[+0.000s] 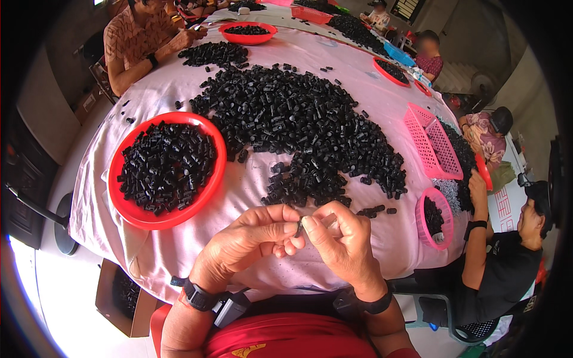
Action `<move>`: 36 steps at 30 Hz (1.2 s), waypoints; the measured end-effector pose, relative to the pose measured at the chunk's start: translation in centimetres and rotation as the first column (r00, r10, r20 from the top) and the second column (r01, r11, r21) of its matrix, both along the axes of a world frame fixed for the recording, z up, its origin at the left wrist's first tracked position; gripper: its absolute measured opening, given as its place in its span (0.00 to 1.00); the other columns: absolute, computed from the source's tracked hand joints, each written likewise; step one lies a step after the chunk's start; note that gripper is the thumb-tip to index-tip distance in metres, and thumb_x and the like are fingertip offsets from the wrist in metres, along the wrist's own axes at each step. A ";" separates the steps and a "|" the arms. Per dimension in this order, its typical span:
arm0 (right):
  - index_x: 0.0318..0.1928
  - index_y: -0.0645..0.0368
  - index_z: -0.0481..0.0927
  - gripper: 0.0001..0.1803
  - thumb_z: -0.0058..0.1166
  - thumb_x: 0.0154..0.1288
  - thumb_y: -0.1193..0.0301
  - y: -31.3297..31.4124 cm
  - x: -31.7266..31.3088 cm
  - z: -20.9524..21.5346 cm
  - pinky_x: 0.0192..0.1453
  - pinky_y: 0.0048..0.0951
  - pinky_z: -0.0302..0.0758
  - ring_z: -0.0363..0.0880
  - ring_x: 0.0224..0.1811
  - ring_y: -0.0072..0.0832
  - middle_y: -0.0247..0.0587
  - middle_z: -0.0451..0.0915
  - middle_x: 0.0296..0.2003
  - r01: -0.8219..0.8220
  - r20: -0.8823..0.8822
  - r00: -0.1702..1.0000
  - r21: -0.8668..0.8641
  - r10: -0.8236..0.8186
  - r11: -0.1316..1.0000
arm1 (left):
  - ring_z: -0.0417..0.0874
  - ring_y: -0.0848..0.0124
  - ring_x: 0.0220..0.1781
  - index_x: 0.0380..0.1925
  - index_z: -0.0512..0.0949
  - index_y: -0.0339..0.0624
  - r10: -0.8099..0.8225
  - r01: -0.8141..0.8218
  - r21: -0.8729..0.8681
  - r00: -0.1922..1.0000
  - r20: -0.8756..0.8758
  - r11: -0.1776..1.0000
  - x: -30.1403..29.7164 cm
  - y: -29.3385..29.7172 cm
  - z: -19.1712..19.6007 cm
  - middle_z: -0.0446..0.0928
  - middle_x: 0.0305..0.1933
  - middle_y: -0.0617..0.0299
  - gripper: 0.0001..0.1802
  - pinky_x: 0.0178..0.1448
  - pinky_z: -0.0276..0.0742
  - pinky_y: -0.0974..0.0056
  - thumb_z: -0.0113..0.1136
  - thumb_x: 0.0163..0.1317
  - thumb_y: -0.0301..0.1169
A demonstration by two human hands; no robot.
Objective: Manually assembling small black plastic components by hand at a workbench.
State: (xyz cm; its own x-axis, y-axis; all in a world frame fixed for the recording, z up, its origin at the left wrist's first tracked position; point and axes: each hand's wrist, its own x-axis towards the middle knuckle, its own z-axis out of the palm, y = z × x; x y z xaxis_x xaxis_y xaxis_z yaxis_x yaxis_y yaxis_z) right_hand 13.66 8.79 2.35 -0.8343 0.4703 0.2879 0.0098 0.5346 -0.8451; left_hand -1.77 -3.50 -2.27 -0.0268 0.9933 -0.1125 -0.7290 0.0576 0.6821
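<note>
Close in front of me, my left hand [259,232] and my right hand [340,238] meet over the near part of the pink cloth. Between their thumbs and fingertips they pinch one small black cylindrical part [299,225], mostly covered by the fingers. Just beyond the hands spreads a large heap of the same black parts [286,113]. To the left of the heap stands a red round tray [222,156] full of such parts. A few loose ones lie right of my hands.
A pink mesh basket [431,140] and a small pink round basket [420,224] stand at the right. A co-worker in black [501,274] reaches in there; another person [137,45] sits at the far left. A cardboard box [116,298] is on the floor at left.
</note>
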 end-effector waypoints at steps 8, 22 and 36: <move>0.35 0.66 0.77 0.10 0.61 0.67 0.70 0.2 -0.2 -1.2 0.26 0.25 0.77 0.87 0.28 0.26 0.45 0.84 0.26 -0.006 -0.068 0.998 -0.003 0.006 1.000 | 0.79 0.79 0.36 0.45 0.78 0.39 0.021 -0.021 0.018 1.000 -0.017 1.000 0.1 0.1 0.2 0.81 0.39 0.64 0.11 0.41 0.74 0.74 0.62 0.68 0.33; 0.32 0.59 0.78 0.15 0.69 0.60 0.63 0.3 -0.4 -1.4 0.20 0.23 0.68 0.75 0.17 0.19 0.35 0.81 0.22 0.003 -0.059 0.998 0.242 0.012 0.970 | 0.78 0.79 0.37 0.51 0.77 0.39 0.106 -0.111 0.031 0.985 0.137 0.993 0.2 0.3 -0.5 0.79 0.41 0.67 0.15 0.42 0.74 0.73 0.60 0.68 0.33; 0.30 0.59 0.78 0.19 0.70 0.58 0.58 0.6 -0.4 -1.6 0.23 0.27 0.72 0.80 0.21 0.27 0.39 0.82 0.24 0.011 -0.006 1.000 0.359 -0.010 0.933 | 0.80 0.78 0.36 0.49 0.78 0.38 0.096 -0.099 0.012 0.988 0.124 0.995 0.6 0.3 -0.1 0.81 0.40 0.65 0.13 0.43 0.75 0.72 0.60 0.68 0.32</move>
State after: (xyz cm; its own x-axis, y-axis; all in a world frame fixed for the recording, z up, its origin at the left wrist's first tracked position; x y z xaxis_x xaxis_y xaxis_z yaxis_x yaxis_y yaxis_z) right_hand 13.25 9.38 0.80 -0.8284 0.3433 0.4426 0.0139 0.8025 -0.5964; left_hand -1.16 -3.20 -2.36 -0.1107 0.9885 -0.1029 -0.8091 -0.0295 0.5869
